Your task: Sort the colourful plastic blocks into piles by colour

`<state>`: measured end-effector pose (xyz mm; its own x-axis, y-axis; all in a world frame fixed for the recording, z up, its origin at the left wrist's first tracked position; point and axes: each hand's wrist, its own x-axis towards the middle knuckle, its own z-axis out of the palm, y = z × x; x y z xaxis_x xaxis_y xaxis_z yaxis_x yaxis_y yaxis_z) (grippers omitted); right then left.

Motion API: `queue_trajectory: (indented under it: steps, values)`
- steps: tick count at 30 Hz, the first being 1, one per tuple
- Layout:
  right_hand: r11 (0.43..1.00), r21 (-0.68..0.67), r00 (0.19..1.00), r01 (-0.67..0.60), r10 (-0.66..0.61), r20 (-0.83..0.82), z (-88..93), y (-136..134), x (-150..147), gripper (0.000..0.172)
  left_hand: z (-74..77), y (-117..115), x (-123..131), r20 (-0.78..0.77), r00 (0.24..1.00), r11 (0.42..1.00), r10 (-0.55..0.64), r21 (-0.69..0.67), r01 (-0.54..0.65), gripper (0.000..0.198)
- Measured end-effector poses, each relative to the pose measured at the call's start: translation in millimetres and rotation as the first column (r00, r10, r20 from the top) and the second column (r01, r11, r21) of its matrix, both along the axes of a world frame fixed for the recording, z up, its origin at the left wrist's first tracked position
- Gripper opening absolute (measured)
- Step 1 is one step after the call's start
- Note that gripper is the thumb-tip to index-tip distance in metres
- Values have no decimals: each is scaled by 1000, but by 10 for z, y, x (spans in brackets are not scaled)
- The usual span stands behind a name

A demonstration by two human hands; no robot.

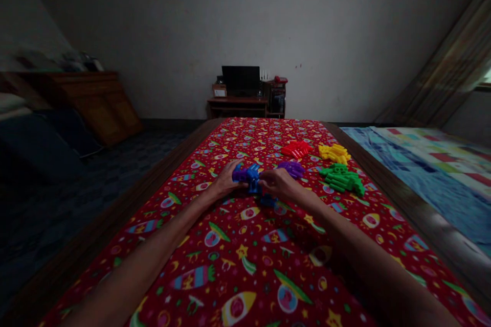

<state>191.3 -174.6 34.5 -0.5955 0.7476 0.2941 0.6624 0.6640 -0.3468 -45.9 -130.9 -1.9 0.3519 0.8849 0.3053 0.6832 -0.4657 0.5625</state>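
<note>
A cluster of blue plastic pieces (252,179) lies between my two hands on the red cloth. My left hand (226,180) curls round the cluster's left side, its fingers partly hidden behind the pieces. From the right, my right hand (281,183) pinches at the cluster's near right edge, with thumb and fingers close together. A darker blue piece (269,201) sits on the cloth just below my right hand. Beyond that hand is a pile of purple plastic pieces (293,169). The exact shape of the pieces is too small and dim to tell.
To the right lie piles of red pieces (297,149), yellow pieces (334,153) and green pieces (342,180). A rocket-patterned red cloth (238,260) covers the table. A bed (433,173) adjoins on the right. A monitor (241,80) and wooden cabinet (99,107) stand farther off.
</note>
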Motion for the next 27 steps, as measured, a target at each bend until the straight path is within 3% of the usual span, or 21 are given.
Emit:
queue_trajectory:
  steps: [5,10,14,17,20,24,27]
  values:
    - [976,105,976,192,-201,82,-116,167,84,25,62,-36,-26,100,995,999,6,-41,-2,65]
    - [988,88,970,129,-144,196,-239,215,49,24,96,-13,-73,-36,997,998,-67,14,67,48]
    - [952,177,941,249,-281,190,-50,209,147,27,171,44,-120,-202,977,994,-73,61,87,35]
    - [871,204,853,446,-483,197,127,233,316,30,220,31,-105,-215,976,993,-38,100,61,30]
    - [797,164,759,582,-604,242,186,290,503,32,250,5,-61,-87,996,993,20,118,-9,32]
    - [822,89,781,562,-563,269,158,359,671,32,273,20,-28,221,969,989,108,72,-126,34]
    - [795,141,785,590,-605,132,195,353,658,35,307,9,14,453,886,995,104,-46,-93,45]
